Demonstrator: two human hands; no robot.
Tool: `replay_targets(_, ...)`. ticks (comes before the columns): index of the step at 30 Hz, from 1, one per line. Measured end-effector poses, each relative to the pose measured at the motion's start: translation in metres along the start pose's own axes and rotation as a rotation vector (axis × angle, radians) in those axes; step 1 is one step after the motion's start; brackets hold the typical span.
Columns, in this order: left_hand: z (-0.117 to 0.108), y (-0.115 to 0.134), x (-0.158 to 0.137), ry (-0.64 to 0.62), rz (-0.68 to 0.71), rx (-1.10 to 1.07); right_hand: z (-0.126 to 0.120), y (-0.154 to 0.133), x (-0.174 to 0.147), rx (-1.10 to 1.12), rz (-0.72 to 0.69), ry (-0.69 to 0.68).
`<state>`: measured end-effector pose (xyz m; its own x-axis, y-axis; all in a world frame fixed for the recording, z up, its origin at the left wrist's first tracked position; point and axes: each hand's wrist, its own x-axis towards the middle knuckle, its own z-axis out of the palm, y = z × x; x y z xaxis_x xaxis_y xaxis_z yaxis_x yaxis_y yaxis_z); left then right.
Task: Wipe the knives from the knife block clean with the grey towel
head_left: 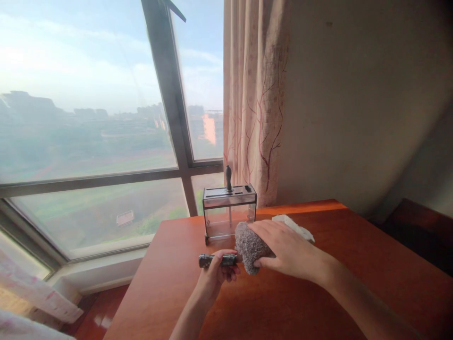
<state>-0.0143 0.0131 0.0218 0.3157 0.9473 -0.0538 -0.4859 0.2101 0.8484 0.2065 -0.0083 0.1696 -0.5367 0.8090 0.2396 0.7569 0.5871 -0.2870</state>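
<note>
Mid-wipe, by my judgement: dark handle point(208, 260) in the left hand point(216, 273), grey cloth point(249, 246) in the right hand point(285, 243).
From my remote seat I see the left hand closed around the handle, near side of the clear-sided holder point(212, 192), where another handle point(228, 178) stands upright on top. The right hand is curled over the cloth, which hides most of what extends from the held handle's right end; how much is finished I can't tell. A white, cloth-like item point(295, 229) lies right of the holder, partly behind that hand. The room, left to right: broad window point(88, 132), reddish-brown table point(155, 297) under everything, patterned curtain point(244, 94), shadowed wall point(354, 118).
</note>
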Motion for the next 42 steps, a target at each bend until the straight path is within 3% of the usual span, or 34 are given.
replay_targets(11, -0.009, 0.006, 0.003, 0.032, 0.116, -0.099, -0.030, 0.005, -0.011, -0.117, 0.040, 0.109)
replay_targets(18, 0.000, 0.007, -0.002, -0.060, 0.067, 0.040, -0.044, 0.002, -0.002, -0.063, 0.159, -0.007)
replay_targets(23, 0.006, 0.006, -0.005, -0.121, 0.044, 0.075, -0.027, 0.004, 0.008, 0.140, 0.078, -0.220)
replay_targets(26, 0.006, 0.005, -0.005, -0.109, 0.052, 0.051, -0.014, 0.001, 0.008, 0.101, 0.062, -0.292)
replay_targets(33, 0.010, 0.002, -0.005, -0.044, 0.049, 0.060, 0.009, -0.022, 0.016, -0.178, 0.022, -0.112)
replay_targets(42, 0.009, 0.001, -0.006, -0.051, 0.041, 0.077, 0.015, -0.014, 0.019, -0.198, -0.012, -0.102)
